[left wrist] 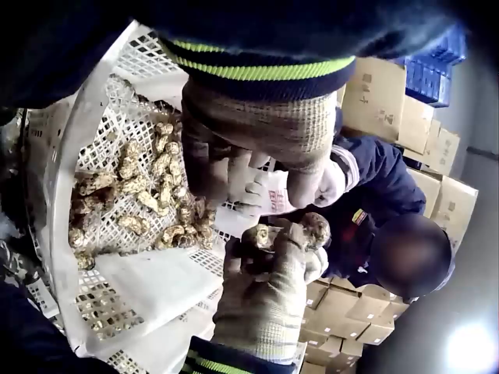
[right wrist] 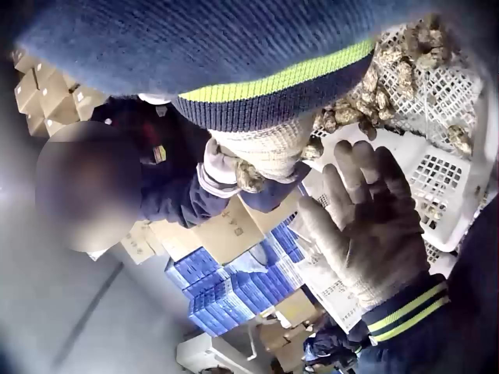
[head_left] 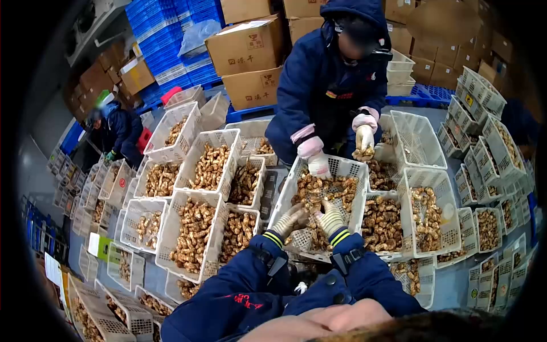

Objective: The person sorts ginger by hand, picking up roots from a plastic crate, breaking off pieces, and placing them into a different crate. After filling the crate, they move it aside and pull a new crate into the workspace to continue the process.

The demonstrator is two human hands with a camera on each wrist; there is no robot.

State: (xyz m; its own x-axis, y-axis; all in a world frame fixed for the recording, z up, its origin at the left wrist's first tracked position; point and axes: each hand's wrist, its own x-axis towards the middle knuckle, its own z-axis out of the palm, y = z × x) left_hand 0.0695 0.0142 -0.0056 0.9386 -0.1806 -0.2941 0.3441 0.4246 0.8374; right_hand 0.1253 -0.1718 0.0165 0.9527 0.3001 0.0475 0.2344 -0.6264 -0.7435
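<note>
Over a white mesh crate (head_left: 279, 206) of knobbly brown pieces (head_left: 342, 185), both gloved hands are held close together. The left hand (head_left: 290, 221) is open; the right wrist view shows this left hand (right wrist: 370, 222) with its palm exposed, fingers apart and nothing in it. The right hand (head_left: 331, 219), seen in the left wrist view as a right hand (left wrist: 269, 300), holds brown pieces (left wrist: 314, 227) in its curled fingers. One such piece (right wrist: 249, 178) shows at its fingertips in the right wrist view. Loose pieces (left wrist: 160, 175) lie on the crate's mesh floor.
Opposite, a person in a dark hooded coat (head_left: 336, 85) reaches a gloved hand (head_left: 319, 165) into the same crate and holds a piece in the other. Filled white crates (head_left: 219, 199) crowd both sides. Cardboard boxes (head_left: 248, 48) and blue stacked crates (head_left: 159, 40) stand behind.
</note>
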